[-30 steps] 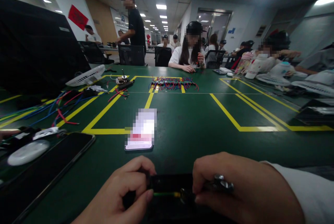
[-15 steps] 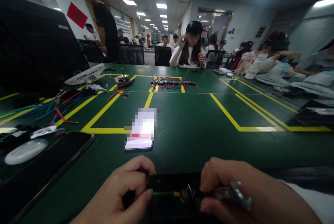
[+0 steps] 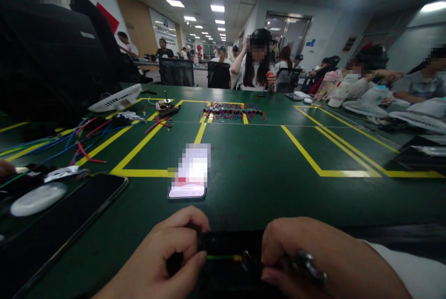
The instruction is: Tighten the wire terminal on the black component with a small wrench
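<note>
At the bottom edge my left hand [image 3: 163, 257] is closed, thumb and forefinger pinching a thin green wire [image 3: 219, 257] against a black block [image 3: 230, 243]. My right hand [image 3: 313, 262] is closed round a small metal tool [image 3: 306, 264] whose tip meets the wire's yellow end. The block lies between both hands on the green table [image 3: 265, 183]. A phone [image 3: 190, 176] lies just beyond my hands.
A dark tablet [image 3: 59, 229] and a white oval object [image 3: 36, 199] lie at the left. Loose blue and red wires [image 3: 76, 141] spread over the far left, a wire bundle [image 3: 232, 111] at the middle back. People sit along the far and right sides; one stands at the left.
My right hand has turned the metal tool a little at the wire's end. The standing person has walked from the back toward the left and nearer. The seated person opposite raised a hand to the head.
</note>
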